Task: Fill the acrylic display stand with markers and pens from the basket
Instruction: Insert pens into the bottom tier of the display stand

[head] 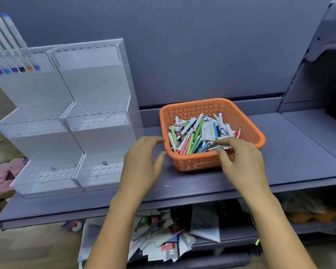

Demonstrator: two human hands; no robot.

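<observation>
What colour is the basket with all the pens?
Orange, with tiny holes; the head view shows the basket best.

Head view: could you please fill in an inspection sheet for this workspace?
surface: grey shelf carrying the stand and basket.
job's things: acrylic stand at left, a few markers in its top-left tier, other tiers look empty; orange basket heaped with pens.
clutter: loose papers on the level below; pink bundles far left.
grips: left hand open beside the basket's left corner; right hand over its near rim, thumb by the outer wall, hold unclear.
cables: nothing seen.
surroundings: grey back panel.
</observation>
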